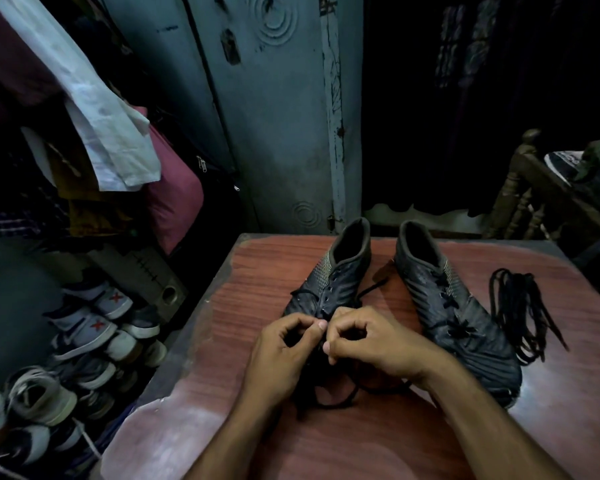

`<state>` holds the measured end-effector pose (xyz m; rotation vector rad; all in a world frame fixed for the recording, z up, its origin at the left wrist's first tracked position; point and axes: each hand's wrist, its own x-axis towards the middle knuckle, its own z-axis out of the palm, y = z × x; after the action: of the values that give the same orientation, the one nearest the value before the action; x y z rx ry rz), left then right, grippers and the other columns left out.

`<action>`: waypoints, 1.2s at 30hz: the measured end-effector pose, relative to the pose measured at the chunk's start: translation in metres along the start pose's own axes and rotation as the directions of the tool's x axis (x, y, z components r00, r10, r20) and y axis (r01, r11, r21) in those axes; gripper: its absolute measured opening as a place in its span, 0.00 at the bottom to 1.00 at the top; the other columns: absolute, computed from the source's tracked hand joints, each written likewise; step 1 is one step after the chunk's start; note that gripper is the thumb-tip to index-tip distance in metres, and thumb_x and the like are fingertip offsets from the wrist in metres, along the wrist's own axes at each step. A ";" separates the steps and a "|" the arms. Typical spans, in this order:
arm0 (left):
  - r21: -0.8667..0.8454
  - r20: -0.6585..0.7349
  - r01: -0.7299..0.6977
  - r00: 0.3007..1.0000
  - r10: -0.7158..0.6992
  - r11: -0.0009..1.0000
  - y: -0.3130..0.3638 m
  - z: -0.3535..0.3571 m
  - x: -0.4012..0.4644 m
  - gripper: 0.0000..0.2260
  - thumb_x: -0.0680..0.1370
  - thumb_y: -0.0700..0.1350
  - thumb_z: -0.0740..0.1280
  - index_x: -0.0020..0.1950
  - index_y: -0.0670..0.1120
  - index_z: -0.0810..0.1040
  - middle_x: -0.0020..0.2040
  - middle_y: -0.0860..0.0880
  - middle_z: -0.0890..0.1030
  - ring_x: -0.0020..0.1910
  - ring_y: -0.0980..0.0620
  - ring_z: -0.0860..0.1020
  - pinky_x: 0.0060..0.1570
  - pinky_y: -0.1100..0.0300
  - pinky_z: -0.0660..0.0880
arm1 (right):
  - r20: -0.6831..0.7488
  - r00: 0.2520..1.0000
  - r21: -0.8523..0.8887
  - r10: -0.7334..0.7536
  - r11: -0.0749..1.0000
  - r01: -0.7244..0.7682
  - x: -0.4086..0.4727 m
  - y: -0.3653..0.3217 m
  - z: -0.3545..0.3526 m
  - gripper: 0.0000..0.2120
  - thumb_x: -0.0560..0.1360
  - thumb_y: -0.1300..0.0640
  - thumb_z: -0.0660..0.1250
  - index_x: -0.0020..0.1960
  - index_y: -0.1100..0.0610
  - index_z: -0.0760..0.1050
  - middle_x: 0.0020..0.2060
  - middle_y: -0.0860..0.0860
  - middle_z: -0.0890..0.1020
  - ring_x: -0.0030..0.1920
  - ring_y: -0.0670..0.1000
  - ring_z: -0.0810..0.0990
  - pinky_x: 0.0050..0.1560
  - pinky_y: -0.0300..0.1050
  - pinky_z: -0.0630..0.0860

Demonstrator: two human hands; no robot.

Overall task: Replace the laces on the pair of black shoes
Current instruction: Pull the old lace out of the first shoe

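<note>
We work on the lace of the left shoe with both hands.

On the reddish wooden surface point(222, 341) two black shoes stand side by side, heels to the far edge. Our left hand point(281, 355) and our right hand point(364, 341) meet over the near part of the left shoe point(329, 285), and each one pinches the black lace point(340, 400) with curled fingers; loose loops of it lie on the surface just under our wrists. The right shoe point(440, 306) is laced and nobody touches it. A bundle of spare black laces point(520, 306) lies at its right. On the floor at the far left we see a pile of other shoes point(84, 341).
</note>
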<state>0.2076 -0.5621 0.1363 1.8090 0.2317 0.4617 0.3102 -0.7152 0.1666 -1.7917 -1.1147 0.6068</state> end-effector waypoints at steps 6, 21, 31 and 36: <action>-0.079 0.029 -0.003 1.000 0.006 0.997 0.000 -0.003 -0.002 0.05 0.76 0.45 0.71 0.41 0.48 0.85 0.38 0.47 0.85 0.39 0.54 0.81 0.40 0.58 0.77 | -0.121 0.990 0.033 0.069 0.997 -0.066 0.003 0.002 0.006 0.16 0.77 0.42 0.71 0.37 0.50 0.82 0.37 0.50 0.81 0.40 0.43 0.77 0.45 0.44 0.72; -0.028 0.047 -0.039 0.998 0.041 0.999 -0.003 -0.005 -0.001 0.12 0.77 0.52 0.68 0.40 0.45 0.79 0.36 0.49 0.79 0.38 0.55 0.75 0.41 0.55 0.72 | -0.051 0.998 0.071 0.039 0.997 -0.036 -0.002 -0.004 0.001 0.13 0.78 0.56 0.71 0.35 0.55 0.80 0.35 0.52 0.78 0.39 0.43 0.75 0.43 0.38 0.68; 0.086 0.050 -0.002 0.999 -0.002 0.996 0.000 -0.001 -0.001 0.12 0.76 0.57 0.68 0.41 0.51 0.84 0.38 0.49 0.84 0.40 0.54 0.81 0.44 0.47 0.78 | 0.073 0.997 -0.039 0.014 0.999 -0.011 -0.002 0.000 -0.003 0.10 0.76 0.50 0.71 0.35 0.48 0.81 0.40 0.45 0.74 0.43 0.44 0.75 0.50 0.43 0.71; 0.000 0.073 0.007 0.997 -0.007 1.000 0.002 -0.005 -0.003 0.07 0.78 0.47 0.71 0.41 0.48 0.83 0.38 0.46 0.84 0.37 0.50 0.81 0.39 0.52 0.77 | -0.012 0.999 -0.066 0.045 0.997 -0.046 0.000 -0.001 0.001 0.16 0.78 0.42 0.70 0.37 0.51 0.82 0.39 0.46 0.78 0.42 0.41 0.77 0.46 0.37 0.70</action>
<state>0.2024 -0.5599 0.1391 1.8210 0.1875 0.3896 0.3090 -0.7147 0.1675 -1.8795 -1.1011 0.5935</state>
